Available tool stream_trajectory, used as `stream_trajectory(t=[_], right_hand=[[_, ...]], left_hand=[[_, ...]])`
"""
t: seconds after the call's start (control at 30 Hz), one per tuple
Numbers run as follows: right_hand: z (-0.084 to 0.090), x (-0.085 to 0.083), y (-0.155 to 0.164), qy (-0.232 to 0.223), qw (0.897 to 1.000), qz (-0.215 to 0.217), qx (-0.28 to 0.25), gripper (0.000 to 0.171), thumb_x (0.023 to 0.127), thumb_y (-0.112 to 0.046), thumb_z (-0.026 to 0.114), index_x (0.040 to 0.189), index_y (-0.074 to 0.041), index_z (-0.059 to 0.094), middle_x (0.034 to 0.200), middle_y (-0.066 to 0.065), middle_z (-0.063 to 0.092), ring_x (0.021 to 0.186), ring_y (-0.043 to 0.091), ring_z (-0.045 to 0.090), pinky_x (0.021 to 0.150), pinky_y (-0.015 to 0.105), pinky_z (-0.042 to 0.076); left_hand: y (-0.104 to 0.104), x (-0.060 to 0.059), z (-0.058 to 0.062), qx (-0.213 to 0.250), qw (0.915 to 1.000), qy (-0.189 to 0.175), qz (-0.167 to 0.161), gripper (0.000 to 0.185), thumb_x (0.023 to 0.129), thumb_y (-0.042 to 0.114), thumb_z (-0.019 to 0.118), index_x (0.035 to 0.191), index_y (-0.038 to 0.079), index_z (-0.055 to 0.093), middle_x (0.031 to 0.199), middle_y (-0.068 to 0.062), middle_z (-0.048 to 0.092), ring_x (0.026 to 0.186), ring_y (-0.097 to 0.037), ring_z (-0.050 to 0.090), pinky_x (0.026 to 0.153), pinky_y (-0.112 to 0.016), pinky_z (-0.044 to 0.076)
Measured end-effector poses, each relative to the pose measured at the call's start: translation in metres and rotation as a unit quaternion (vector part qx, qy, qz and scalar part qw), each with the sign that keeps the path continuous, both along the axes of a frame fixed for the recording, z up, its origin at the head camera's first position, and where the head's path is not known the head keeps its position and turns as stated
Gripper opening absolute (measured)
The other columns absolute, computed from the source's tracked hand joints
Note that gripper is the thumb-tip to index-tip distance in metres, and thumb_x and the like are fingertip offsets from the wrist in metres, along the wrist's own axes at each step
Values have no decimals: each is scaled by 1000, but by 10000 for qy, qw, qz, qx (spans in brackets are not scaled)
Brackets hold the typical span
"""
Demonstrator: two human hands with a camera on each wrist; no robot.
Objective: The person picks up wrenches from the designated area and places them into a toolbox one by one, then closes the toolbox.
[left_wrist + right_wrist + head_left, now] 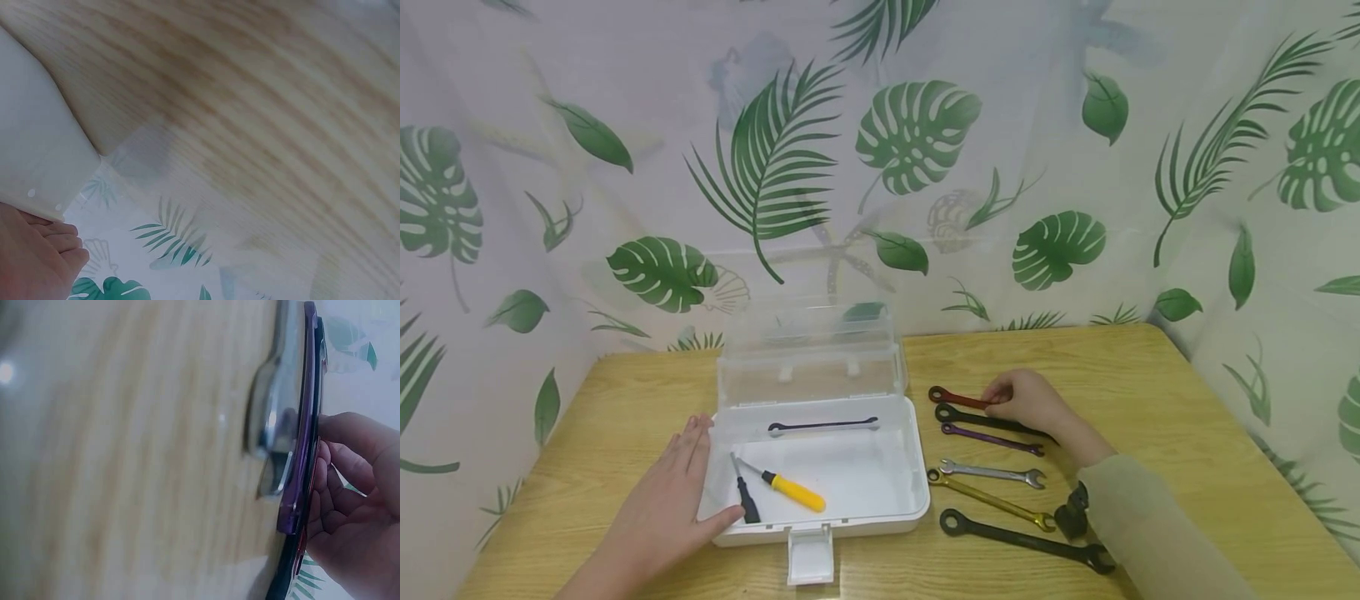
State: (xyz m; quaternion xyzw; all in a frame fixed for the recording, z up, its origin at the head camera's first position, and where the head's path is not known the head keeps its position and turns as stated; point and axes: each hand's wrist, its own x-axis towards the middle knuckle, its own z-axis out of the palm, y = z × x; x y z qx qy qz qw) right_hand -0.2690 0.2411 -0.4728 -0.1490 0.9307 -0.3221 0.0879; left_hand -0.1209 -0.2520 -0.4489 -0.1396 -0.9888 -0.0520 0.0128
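My left hand [662,508] lies flat on the table with straight fingers against the left wall of an open white box [865,475], thumb on its front corner. The left wrist view shows the same left hand [37,262] beside the box wall [37,137]. Inside the box lie a dark wrench [823,426], a yellow-handled screwdriver [793,492] and a black screwdriver [747,500]. My right hand [1000,397] curls round the shaft of a red wrench [955,397], the farthest in a row on the table. In the right wrist view the right hand [356,506] sits behind a purple wrench [303,425].
The box's clear lid [808,350] stands upright at the back. Right of the box lie a black wrench [970,414], a purple wrench [992,439], a silver wrench [992,473], a gold wrench [988,498] and a large black wrench [1026,540]. A leaf-print curtain surrounds the wooden table [1150,392].
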Motion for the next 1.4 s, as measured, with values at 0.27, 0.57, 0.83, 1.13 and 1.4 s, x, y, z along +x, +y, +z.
stream_trajectory(t=[0.27,0.57,0.83,1.13,1.4], right_hand=[[-2,-2,-1,-52,9999,90,40,10,92,-6,79,99,1,78,92,12,76,83,16,66,76,34,58],[-4,-3,2,31,9999,150,-72,11,91,-6,79,99,2,76,93,12,76,83,17,68,76,31,58],[-2,-2,3,7,9994,237,-246,10,94,-3,75,101,4,75,93,13,75,83,16,68,73,28,57],[19,-3,-11,178,9993,38,-334,11,99,-3,70,106,3,76,99,17,77,91,25,72,75,29,59],[44,1,-25,271,9985,93,-474,12,99,-3,71,107,4,76,100,18,77,90,22,70,72,24,56]], left_hand=[[-1,2,-1,10,10000,18,22,114,92,73,64,158,-15,34,171,-29,29,158,-48,33,129,-60,34],[-3,0,-1,25,9997,192,-146,114,93,72,64,157,-17,33,171,-30,29,158,-48,31,129,-60,34],[-4,0,-1,55,9998,156,-144,112,94,69,65,158,-16,31,172,-30,26,160,-47,28,130,-60,32],[-4,0,0,-101,9997,149,-157,114,94,72,62,158,-17,31,171,-32,26,159,-48,30,131,-58,31],[-5,0,-2,-66,9997,158,-150,113,94,70,63,158,-17,31,172,-31,25,160,-47,28,132,-58,30]])
